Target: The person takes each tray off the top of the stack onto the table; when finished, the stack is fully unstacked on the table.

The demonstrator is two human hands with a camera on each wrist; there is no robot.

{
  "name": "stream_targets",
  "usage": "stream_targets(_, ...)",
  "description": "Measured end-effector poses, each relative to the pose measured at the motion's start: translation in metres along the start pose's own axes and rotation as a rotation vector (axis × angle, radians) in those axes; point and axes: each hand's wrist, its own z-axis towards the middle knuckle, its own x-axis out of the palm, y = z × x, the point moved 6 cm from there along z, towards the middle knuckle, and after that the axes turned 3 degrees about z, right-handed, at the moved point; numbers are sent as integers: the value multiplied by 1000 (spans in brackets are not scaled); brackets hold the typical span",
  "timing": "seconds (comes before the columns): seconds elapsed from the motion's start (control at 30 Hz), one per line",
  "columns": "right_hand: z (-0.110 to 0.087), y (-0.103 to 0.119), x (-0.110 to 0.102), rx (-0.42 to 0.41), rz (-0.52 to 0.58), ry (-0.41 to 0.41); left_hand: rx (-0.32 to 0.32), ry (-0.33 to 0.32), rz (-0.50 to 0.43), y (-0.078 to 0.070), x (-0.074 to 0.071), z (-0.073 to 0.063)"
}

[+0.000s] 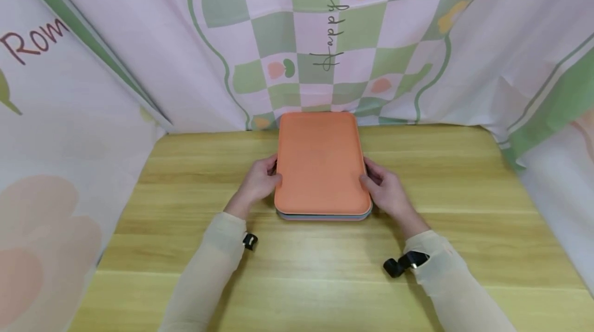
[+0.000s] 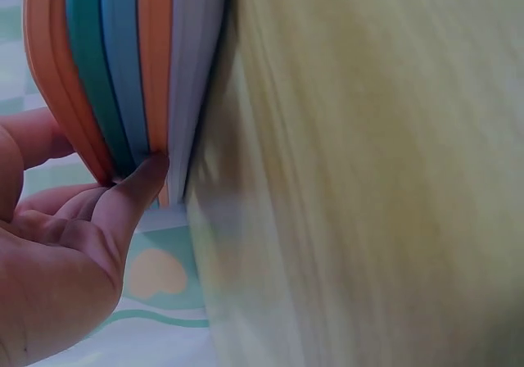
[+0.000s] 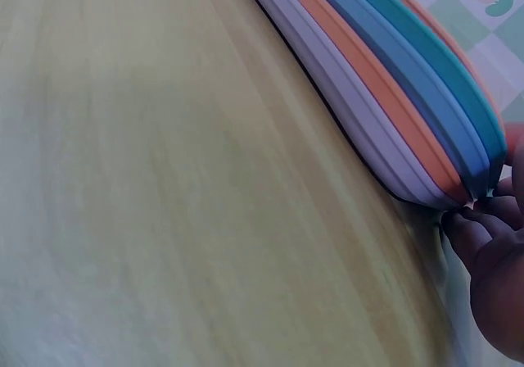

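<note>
Left hand (image 1: 259, 181), right hand (image 1: 389, 192), tray stack (image 1: 322, 164) between

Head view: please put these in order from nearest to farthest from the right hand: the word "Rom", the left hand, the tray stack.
1. Tray stack: touching the right hand, at its left.
2. Left hand: at the stack's opposite edge.
3. Word "Rom": on the cloth at far left.

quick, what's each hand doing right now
Left hand: holding the tray stack by its left side.
Right hand: holding the same stack by its right side.
</note>
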Motion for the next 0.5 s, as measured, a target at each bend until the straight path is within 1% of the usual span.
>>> stream_targets(0.13, -1, 0, -2, -9, -42, -19, -1, -6, -37, -2, -2, 0)
stream_targets(0.27, -2, 0, -3, -37, -87, -42, -26, -13, -74, -1, -6, -1)
stream_targets(0.5, -1, 1, -3, -34, -87, -47, -45, -24, -94, 5, -11, -2)
